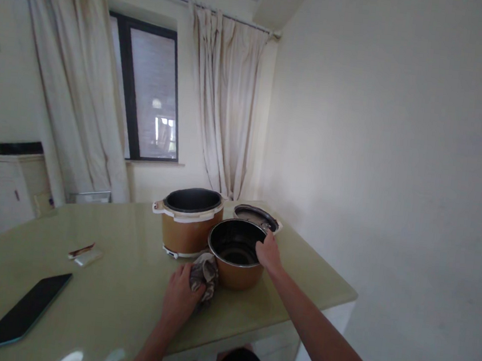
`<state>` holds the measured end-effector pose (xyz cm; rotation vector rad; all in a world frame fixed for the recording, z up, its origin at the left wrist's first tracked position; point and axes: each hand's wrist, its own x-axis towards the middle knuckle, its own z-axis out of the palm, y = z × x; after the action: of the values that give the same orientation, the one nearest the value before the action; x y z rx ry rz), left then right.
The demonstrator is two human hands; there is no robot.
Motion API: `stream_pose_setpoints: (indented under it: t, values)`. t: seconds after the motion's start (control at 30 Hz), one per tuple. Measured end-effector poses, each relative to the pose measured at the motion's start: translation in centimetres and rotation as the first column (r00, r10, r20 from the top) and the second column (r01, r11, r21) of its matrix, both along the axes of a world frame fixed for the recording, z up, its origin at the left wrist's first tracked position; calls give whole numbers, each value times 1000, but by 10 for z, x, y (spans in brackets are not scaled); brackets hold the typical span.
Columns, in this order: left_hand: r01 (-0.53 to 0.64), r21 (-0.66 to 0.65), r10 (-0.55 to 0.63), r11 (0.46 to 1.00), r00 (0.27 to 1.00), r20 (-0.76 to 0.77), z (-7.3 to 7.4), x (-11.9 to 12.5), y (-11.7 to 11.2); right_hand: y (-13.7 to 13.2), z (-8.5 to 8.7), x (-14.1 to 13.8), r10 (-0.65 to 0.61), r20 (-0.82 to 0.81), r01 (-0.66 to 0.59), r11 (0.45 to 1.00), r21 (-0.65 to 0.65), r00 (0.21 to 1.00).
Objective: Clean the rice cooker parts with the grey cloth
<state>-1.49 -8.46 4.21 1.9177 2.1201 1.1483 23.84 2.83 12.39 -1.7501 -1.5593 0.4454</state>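
Observation:
A round inner pot [237, 276], dark inside and golden brown outside, stands upright near the table's front right. My right hand [268, 251] grips its right rim, fingers closed over the edge. In my left hand [183, 292] is a bunched grey patterned cloth [205, 276], held close to the pot's left side; whether it touches the wall I cannot tell. Just behind, on the left, sits the rice cooker body [188, 233], brown with a white rim and a dark opening. The detached lid [258, 215] lies behind the pot, partly hidden by it.
A dark tablet [24, 314] lies on the glossy pale green table [130, 255] at the left. Small packets [86, 255] rest beyond it. The table's right edge runs toward a white wall [389, 161]. Curtains [228, 99] and a window [153, 91] are behind.

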Motion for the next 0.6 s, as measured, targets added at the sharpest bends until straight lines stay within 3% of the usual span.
stream_pose_setpoints:
  t: [0.4,0.6]
  values:
    - [1,16,-2,1000,998,64,-3,0,-5,-7,-1,-5,-27,1,27,998,61,1000]
    - [113,45,-121,993,962,244,-2,-23,11,-19,-9,4,71,160,-102,977,188,985]
